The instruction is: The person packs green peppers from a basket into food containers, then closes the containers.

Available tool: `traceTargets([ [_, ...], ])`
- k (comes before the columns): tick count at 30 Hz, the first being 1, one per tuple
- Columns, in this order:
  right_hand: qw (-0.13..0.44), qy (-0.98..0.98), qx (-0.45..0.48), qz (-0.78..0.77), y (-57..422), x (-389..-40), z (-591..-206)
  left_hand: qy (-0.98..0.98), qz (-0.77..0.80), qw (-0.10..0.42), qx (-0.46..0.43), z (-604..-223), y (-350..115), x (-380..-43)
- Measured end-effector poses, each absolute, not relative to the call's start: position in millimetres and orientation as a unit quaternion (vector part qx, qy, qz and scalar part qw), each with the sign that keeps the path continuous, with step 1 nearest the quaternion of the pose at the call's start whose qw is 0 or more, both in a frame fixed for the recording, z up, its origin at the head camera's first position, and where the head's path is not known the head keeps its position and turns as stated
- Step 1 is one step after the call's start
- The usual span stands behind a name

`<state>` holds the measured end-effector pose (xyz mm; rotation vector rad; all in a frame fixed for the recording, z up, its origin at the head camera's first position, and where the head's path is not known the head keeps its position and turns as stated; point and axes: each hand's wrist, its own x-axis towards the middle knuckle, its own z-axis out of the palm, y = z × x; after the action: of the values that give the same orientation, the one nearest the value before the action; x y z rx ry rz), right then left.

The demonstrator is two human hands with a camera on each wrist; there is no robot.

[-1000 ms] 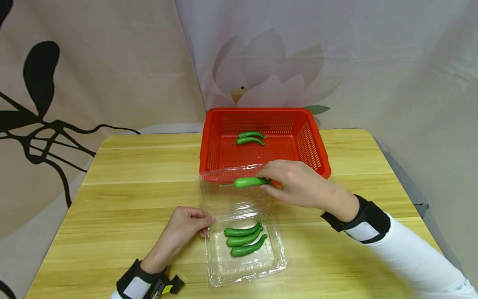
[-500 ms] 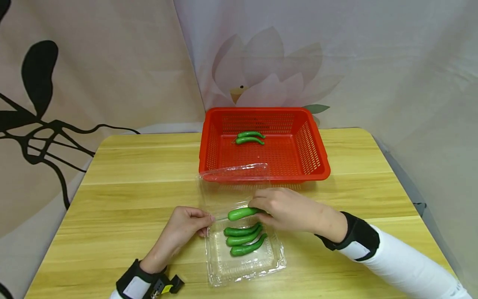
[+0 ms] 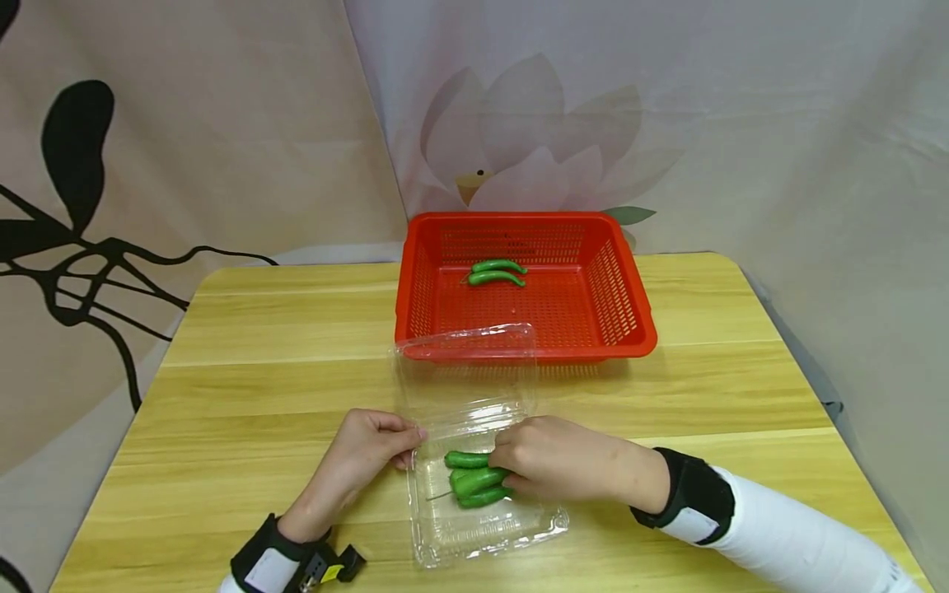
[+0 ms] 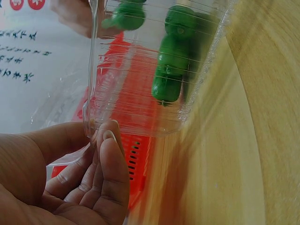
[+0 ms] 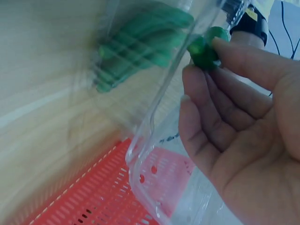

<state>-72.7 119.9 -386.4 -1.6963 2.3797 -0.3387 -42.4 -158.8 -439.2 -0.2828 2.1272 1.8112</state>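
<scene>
A clear plastic clamshell box [image 3: 489,550] lies opened on the table, its lid [image 3: 452,383] folded back toward the basket. My left hand [image 3: 374,445] pinches the box's left rim between thumb and fingers. Green chili peppers lie in the box, one [image 3: 465,459] farther back and another [image 3: 483,497] nearer the front. Over them my right hand [image 3: 567,461] pinches a further chili pepper [image 5: 205,51] by one end, its thin stem pointing left. That pepper overlaps those lying below in the head view. Peppers also show through the box wall [image 4: 140,119] in the left wrist view.
Behind the box stands a red slotted basket [image 3: 638,321] with two green peppers [image 3: 497,279] in it. The lid's far edge overlaps the basket's front rim. Both stand on a wooden table [image 3: 296,346], with a printed cloth [image 3: 741,148] hanging behind.
My right hand has carried the chili pepper from over the lid, near the basket's front, down and toward me over the peppers in the box. The left hand has stayed at the rim.
</scene>
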Motion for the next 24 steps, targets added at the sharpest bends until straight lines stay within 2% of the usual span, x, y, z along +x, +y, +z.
traceTargets([
  [8,0.182,0.803,-0.554,-0.121,115.8,-64.5,-388.4,0.746,0.637,0.166,-0.099,-437.4,-158.7,-41.9],
  [24,0.213,0.796,-0.559,-0.092,111.4,-59.5,-396.8,0.75,0.634,0.164,-0.096,-438.5,-157.9,-42.4],
])
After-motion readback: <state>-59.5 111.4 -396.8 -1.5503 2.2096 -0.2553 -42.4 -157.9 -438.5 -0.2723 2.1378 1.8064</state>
